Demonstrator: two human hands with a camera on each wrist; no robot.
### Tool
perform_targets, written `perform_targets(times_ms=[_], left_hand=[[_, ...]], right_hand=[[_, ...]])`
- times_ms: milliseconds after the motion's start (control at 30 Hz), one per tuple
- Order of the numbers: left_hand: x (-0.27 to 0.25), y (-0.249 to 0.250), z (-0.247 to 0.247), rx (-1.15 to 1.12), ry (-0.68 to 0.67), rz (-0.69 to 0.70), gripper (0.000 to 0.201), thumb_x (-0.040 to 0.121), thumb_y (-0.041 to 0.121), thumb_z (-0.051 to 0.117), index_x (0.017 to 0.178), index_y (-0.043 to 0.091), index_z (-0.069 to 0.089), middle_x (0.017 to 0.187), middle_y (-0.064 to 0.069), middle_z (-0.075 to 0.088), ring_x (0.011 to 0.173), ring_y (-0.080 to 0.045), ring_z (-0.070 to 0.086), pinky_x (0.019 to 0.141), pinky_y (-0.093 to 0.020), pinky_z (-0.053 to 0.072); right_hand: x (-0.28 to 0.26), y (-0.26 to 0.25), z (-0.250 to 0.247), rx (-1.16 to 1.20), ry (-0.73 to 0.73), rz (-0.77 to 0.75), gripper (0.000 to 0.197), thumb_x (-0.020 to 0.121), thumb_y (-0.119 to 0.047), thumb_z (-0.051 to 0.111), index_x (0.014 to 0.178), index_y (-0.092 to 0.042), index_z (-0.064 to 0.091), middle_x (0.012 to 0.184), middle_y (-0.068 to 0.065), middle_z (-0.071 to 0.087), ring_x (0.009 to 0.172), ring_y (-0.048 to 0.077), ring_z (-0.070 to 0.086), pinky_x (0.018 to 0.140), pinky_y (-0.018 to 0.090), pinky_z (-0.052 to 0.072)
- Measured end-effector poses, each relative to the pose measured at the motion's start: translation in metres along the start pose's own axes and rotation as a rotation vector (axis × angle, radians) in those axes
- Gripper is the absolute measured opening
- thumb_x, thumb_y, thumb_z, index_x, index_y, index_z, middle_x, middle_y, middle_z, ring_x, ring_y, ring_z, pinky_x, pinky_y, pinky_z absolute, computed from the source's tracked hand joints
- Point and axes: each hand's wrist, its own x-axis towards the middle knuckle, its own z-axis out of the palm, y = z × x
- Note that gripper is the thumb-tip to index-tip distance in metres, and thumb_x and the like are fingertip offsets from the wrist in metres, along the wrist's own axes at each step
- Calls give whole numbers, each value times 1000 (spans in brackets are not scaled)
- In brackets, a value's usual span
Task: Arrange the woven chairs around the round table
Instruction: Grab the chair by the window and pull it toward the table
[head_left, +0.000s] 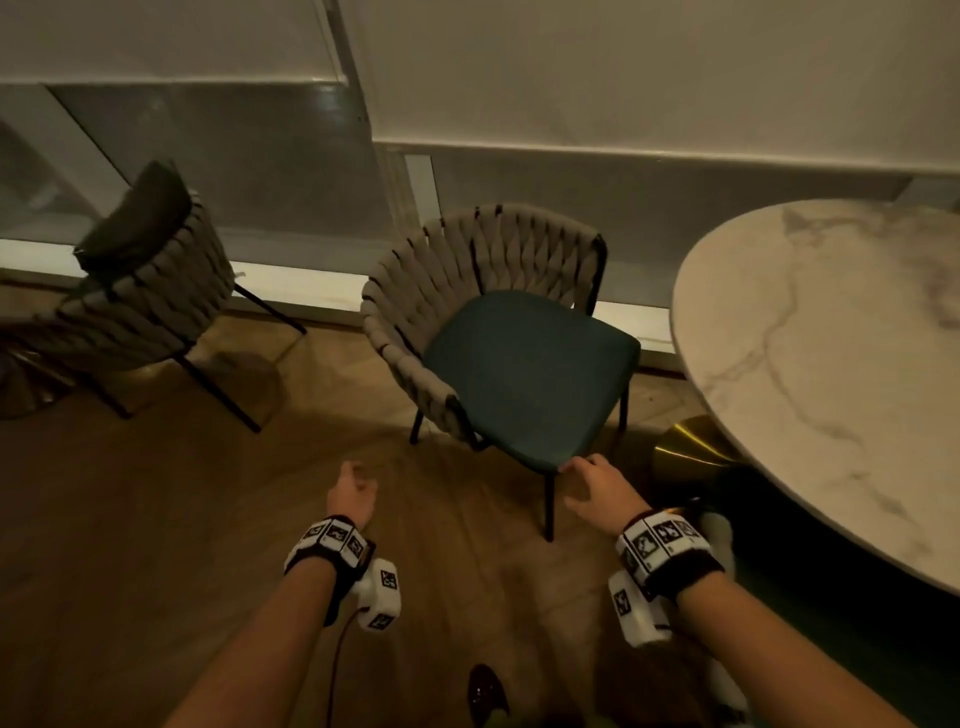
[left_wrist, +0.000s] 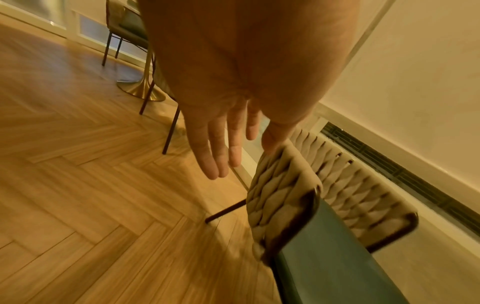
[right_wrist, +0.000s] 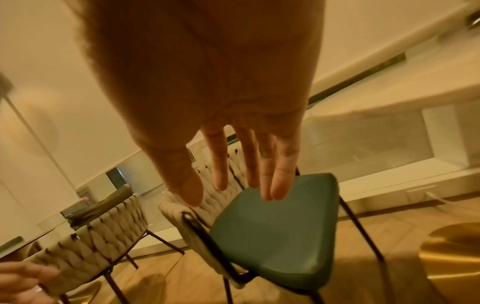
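Nearest are the two bare forearms, each with a marked wrist band (head_left: 666, 550). The left hand (head_left: 355, 494) hangs over the wooden floor (head_left: 156, 519) with relaxed fingers and holds nothing. The right hand (head_left: 597, 487) reaches to the near corner of the green seat; its fingers are straight, and I cannot tell if they touch it. This nearer woven chair (head_left: 498, 332) stands just left of the round table (head_left: 831, 364), whose gold base (head_left: 691, 447) shows under the marble top. Farther left stands a second woven chair (head_left: 150, 296), well apart from the table, its back turned to the first. Behind both is the low window wall (head_left: 519, 171).
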Motion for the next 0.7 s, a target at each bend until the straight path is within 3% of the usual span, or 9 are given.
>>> perform_targets(times_ms=[133,233,333,433,500,600,700], left_hand=[[61,23,-28,27,22,79,35,94,15,47,129,11,45,114,-21,63,100,-38,60,84,-45,49],[93,38,-33,10,-2,107,37,95,15,45,132,11,43,117,-19,61,92,-30,57,82,-42,47],[123,51,-29,-2,-21,149,37,95,10,45,131,9,42,120,-16,61,97,-27,56,81,-34,43],[154,57,-18,-32,-45,151,38,93,7,45,131,11,40,117,-13,60,100,-32,59,83,-43,49],[178,64,-6,-41,-76,114,42,93,9,48,133,13,36,121,-14,58,103,-37,58,88,-50,49],[212,81,13,-84,-125,20,69,87,26,61,143,18,22,139,-15,44,123,-38,47,100,-56,44],[258,80,33,-191,-135,-112,114,56,59,78,144,34,10,154,-9,28,135,-35,35,104,-61,39]], right_hand=[[77,-62,17,37,-52,-26,45,80,-22,66,123,-16,53,124,15,50,116,30,51,100,33,40],[131,-97,31,78,-43,-36,48,80,-17,64,126,-17,50,126,14,51,116,31,52,99,37,44],[186,-127,44,107,-35,-73,59,80,-16,64,134,-16,41,129,14,49,116,33,52,98,42,46],[237,-151,56,120,-51,-110,68,81,-18,65,139,-17,32,133,17,46,116,37,52,98,48,45],[266,-156,67,112,-66,-109,64,85,-17,59,141,-18,28,129,21,51,111,39,55,94,50,48],[294,-144,83,70,-86,-106,64,83,-11,53,135,-34,22,120,21,59,102,41,61,83,56,52],[290,-131,71,52,-149,-140,82,75,-9,67,134,-37,18,118,21,60,102,41,62,86,55,52]])
